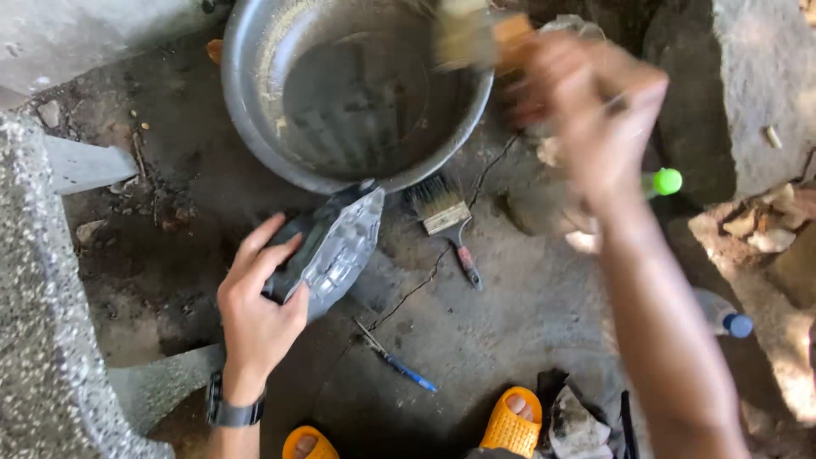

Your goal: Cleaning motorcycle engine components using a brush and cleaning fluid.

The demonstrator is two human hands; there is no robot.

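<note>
My left hand (255, 302) grips a grey, relief-moulded cast piece (336, 246) that rests tilted on the ground below a big metal basin (255, 102). My right hand (591, 119) is blurred with motion at the basin's right rim and holds a wooden-handled brush (472, 38), whose pale bristles hang over the basin. The basin holds grey watery liquid (365, 106). A second, smaller brush (446, 217) with a red handle lies on the ground just right of the cast piece.
A blue pen-like tool (399, 361) lies on the cracked concrete floor. A green-capped object (665, 181) and a blue-capped bottle (727, 321) sit at right near stones. Rough grey slabs (42, 297) stand at left. My orange sandals (510, 421) are at the bottom.
</note>
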